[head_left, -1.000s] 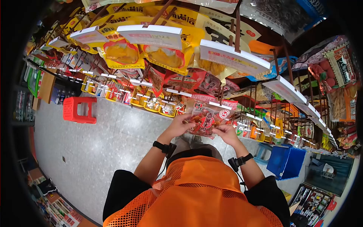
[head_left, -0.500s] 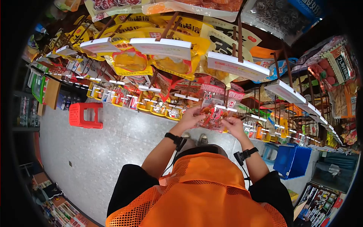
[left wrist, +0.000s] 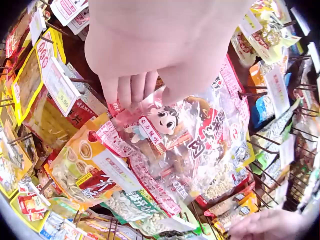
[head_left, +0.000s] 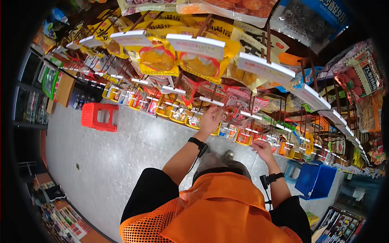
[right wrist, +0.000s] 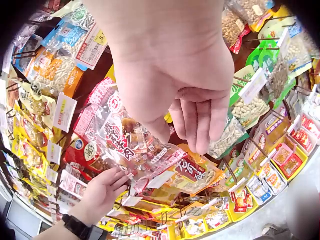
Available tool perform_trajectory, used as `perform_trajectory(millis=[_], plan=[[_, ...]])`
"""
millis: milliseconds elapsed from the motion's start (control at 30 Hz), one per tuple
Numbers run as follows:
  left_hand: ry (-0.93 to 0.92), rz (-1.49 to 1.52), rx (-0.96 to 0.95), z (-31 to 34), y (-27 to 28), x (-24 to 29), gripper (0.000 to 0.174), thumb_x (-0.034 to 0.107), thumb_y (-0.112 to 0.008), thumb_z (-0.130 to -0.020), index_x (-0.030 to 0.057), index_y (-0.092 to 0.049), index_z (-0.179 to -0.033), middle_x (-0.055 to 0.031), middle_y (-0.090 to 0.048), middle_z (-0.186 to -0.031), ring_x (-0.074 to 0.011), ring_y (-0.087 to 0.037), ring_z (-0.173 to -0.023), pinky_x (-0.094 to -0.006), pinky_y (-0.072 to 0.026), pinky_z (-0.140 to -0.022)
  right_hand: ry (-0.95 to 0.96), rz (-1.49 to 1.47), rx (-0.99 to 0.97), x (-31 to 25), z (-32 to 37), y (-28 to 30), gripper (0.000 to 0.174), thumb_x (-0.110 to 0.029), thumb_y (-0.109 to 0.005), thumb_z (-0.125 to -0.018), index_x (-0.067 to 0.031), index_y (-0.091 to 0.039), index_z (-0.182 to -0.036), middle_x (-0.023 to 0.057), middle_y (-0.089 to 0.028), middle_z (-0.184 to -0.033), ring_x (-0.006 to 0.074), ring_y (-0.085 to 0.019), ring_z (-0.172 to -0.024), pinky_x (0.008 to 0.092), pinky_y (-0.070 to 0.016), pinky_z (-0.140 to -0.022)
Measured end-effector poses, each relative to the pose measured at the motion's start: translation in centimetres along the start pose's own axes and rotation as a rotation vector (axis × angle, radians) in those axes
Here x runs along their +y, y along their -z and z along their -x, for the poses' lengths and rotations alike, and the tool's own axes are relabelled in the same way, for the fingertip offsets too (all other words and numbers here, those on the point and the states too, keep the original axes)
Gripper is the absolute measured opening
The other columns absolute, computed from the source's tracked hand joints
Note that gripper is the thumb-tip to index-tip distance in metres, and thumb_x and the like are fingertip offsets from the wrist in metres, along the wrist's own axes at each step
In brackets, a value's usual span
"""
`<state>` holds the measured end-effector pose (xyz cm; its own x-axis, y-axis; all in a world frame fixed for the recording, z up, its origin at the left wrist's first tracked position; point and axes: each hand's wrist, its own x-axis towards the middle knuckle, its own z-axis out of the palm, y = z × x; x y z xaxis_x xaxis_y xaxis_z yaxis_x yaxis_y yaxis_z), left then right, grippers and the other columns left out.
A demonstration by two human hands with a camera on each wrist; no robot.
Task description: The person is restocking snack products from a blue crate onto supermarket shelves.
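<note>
A clear plastic meat packet [left wrist: 175,145] with pink edges and a cartoon figure hangs among the rack's bags. Its lower part shows behind a white price tag [head_left: 251,116] in the head view. At the packet's side is my left hand [head_left: 210,120], fingertips right at its edge in the right wrist view. Lower and to the right, apart from the packet in the head view, my right hand [head_left: 263,150] has loosely bent fingers around nothing. Beside the packet hangs an orange snack bag [left wrist: 80,160].
Yellow snack bags [head_left: 158,58] hang on hooks above, with price tags jutting toward me. Small yellow bins [head_left: 178,115] line the lower shelf. A red stool [head_left: 92,117] stands on the floor at left, and a blue crate [head_left: 316,180] at right.
Earlier both hands held the packet by its sides. Now it hangs at the rack, and my right hand has let go and moved down and right. The view has shifted slightly.
</note>
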<state>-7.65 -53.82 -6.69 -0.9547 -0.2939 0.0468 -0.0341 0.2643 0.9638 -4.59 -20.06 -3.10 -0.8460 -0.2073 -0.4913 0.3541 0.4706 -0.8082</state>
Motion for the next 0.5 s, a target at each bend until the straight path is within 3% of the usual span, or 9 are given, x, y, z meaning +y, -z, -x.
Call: perform_trajectory(millis=[67,100,133,167,233,300,500], plan=[[-0.128,-0.115,0.203,1.7,0.0,-1.1,0.029,0.020,-0.070,-0.090,0.0005,-0.067,-0.110,-0.0179,-0.072,-0.101,-0.0281,-0.071,-0.090,-0.0367,-0.0558,-0.082,0.021,-0.013,-0.011,0.9,0.4,0.5,0.024,-0.018,-0.072,-0.093,-0.0021,-0.070,-0.110,0.0062,-0.076,-0.094,0.0131,-0.070,-0.077,0.0252,-0.0490,-0.061],[-0.133,-0.128,0.212,2.9,0.7,-0.8,0.029,0.020,-0.070,-0.090,0.0005,-0.067,-0.110,-0.0179,-0.072,-0.101,-0.0281,-0.071,-0.090,-0.0367,-0.0558,-0.082,0.041,-0.022,-0.012,1.0,0.6,0.5,0.023,-0.018,-0.072,-0.093,-0.0021,-0.070,-0.109,0.0063,-0.075,-0.094,0.0130,-0.070,-0.077,0.0252,-0.0489,-0.061],[0.020,-0.200,0.036,4.3,1.5,-0.4,0.026,0.019,-0.069,-0.090,0.0025,-0.068,-0.110,-0.0166,-0.072,-0.099,-0.0282,-0.071,-0.089,-0.0367,-0.0560,-0.081,-0.007,-0.038,0.017,-0.4,1.1,0.4,0.021,-0.011,-0.073,-0.091,0.0035,-0.068,-0.105,0.0101,-0.074,-0.090,0.0147,-0.069,-0.075,0.0278,-0.0553,-0.068],[0.176,-0.268,-0.136,5.8,2.1,0.1,0.024,0.018,-0.067,-0.090,0.0045,-0.068,-0.109,-0.0152,-0.072,-0.098,-0.0283,-0.071,-0.088,-0.0367,-0.0561,-0.080,0.006,-0.043,0.003,-0.5,1.1,0.3,0.021,-0.011,-0.073,-0.091,0.0035,-0.068,-0.105,0.0101,-0.074,-0.090,0.0147,-0.069,-0.075,0.0278,-0.0553,-0.068],[0.145,-0.231,-0.166,9.4,2.0,-2.0,0.022,0.020,-0.067,-0.089,0.0074,-0.069,-0.107,-0.0128,-0.073,-0.095,-0.0288,-0.071,-0.086,-0.0360,-0.0558,-0.077,0.047,-0.029,-0.017,1.1,1.1,1.0,0.020,-0.011,-0.073,-0.091,0.0031,-0.069,-0.104,0.0099,-0.074,-0.090,0.0145,-0.069,-0.076,0.0283,-0.0554,-0.068],[0.188,-0.340,-0.513,12.6,2.1,-2.5,0.029,0.026,-0.067,-0.083,0.0066,-0.071,-0.105,-0.0149,-0.073,-0.095,-0.0321,-0.071,-0.089,-0.0414,-0.0559,-0.078,0.084,-0.111,-0.056,3.0,1.1,1.4,0.020,-0.012,-0.074,-0.090,0.0026,-0.069,-0.104,0.0083,-0.074,-0.090,0.0135,-0.069,-0.078,0.0278,-0.0552,-0.069],[0.210,-0.397,-0.722,20.0,-2.7,-0.3,0.037,0.032,-0.067,-0.083,0.0038,-0.070,-0.106,-0.0162,-0.073,-0.098,-0.0338,-0.070,-0.092,-0.0417,-0.0552,-0.082,0.264,0.206,-0.099,4.1,8.0,6.2,0.031,-0.019,-0.077,-0.088,0.0007,-0.069,-0.110,0.0084,-0.074,-0.092,0.0145,-0.068,-0.080,0.0289,-0.0554,-0.074]])
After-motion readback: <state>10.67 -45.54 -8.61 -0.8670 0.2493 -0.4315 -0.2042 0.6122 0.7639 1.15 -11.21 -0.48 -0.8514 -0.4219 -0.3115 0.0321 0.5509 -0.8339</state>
